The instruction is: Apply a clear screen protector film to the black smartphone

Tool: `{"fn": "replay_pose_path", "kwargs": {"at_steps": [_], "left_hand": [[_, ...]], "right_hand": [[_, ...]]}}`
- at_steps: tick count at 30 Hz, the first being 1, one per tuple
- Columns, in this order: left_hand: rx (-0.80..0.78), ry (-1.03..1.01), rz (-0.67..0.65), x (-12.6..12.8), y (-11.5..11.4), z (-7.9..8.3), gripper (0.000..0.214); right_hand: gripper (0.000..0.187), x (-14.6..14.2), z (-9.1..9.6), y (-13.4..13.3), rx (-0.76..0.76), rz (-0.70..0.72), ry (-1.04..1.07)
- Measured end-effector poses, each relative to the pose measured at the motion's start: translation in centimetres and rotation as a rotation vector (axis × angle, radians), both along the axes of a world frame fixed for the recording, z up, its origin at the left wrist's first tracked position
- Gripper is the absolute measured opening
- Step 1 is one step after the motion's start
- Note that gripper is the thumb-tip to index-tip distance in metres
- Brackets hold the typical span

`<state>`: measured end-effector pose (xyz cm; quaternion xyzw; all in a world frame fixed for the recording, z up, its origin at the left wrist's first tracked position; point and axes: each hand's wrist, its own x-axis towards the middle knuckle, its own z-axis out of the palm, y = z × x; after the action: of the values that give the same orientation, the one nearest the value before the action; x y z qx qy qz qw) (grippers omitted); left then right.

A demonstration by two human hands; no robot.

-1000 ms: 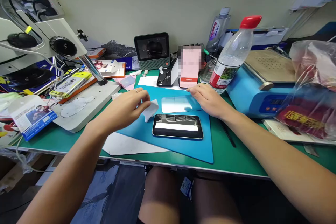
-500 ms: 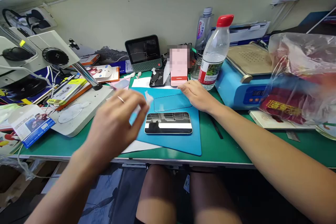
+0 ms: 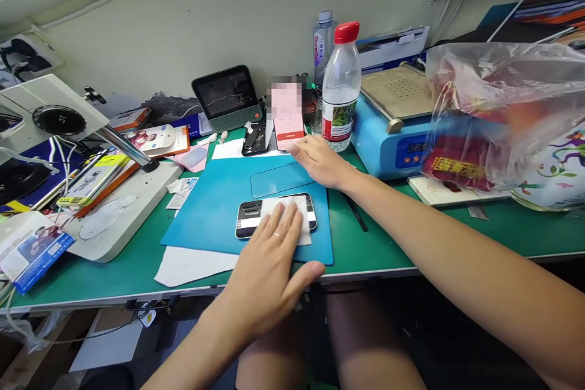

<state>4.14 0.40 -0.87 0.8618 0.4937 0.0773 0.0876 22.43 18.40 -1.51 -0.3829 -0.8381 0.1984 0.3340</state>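
Note:
A black phone (image 3: pixel 247 219) lies screen up on a blue mat (image 3: pixel 205 207) near the desk's front edge. A white wipe (image 3: pixel 292 204) covers the phone's right part. My left hand (image 3: pixel 269 262) lies flat on the wipe with fingers stretched out, pressing it onto the screen. My right hand (image 3: pixel 320 161) rests open on the mat's far right edge, next to a clear film sheet (image 3: pixel 278 180) and just in front of a pink phone (image 3: pixel 287 116) that stands propped up.
A water bottle (image 3: pixel 340 97) and a blue heating machine (image 3: pixel 388 134) stand at the back right, beside a plastic bag (image 3: pixel 493 109). A microscope base (image 3: pixel 114 219) and packaging crowd the left. White paper (image 3: pixel 192 265) sticks out under the mat. A thin black tool (image 3: pixel 355 212) lies right of it.
My left hand lifted the white wipe off the mat, swung right and laid it flat on the phone. The right hand stayed by the film. The view shifted to the right.

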Motion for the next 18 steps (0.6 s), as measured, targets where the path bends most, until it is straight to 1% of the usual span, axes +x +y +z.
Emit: {"fn": "replay_pose_path", "kwargs": {"at_steps": [3,5,6,8,10,12,14,16,18], "left_hand": [[-0.068,-0.039,-0.035,3.3,0.8,0.3,0.078],[-0.062,-0.039,-0.04,4.2,1.2,0.4,0.084],[-0.05,-0.031,-0.041,4.0,1.3,0.3,0.087],[-0.025,-0.005,-0.033,2.6,1.1,0.0,0.088],[0.003,0.024,-0.001,-0.1,0.3,-0.5,0.082],[0.04,0.047,0.063,-3.0,-0.7,-1.0,0.074],[0.069,0.057,0.126,-5.4,-1.6,-1.4,0.068],[0.058,0.059,0.171,-6.5,-1.8,-1.4,0.067],[0.012,0.052,0.203,-6.1,-1.3,-1.1,0.07]], "right_hand": [[0.09,0.0,-0.3,0.1,0.013,-0.005,0.004],[0.093,0.0,-0.4,0.0,0.013,-0.013,0.006],[0.094,0.0,-0.4,0.0,0.013,-0.015,0.008],[0.093,0.0,-0.3,0.0,0.007,-0.002,0.01],[0.092,0.0,-0.3,0.0,-0.001,0.012,0.016],[0.092,0.0,-0.2,0.0,-0.02,0.01,0.016],[0.093,0.1,-0.2,0.0,-0.044,-0.01,0.01],[0.094,0.1,-0.2,0.0,-0.06,-0.024,0.009],[0.095,0.1,-0.1,0.0,-0.063,-0.037,0.023]]}}
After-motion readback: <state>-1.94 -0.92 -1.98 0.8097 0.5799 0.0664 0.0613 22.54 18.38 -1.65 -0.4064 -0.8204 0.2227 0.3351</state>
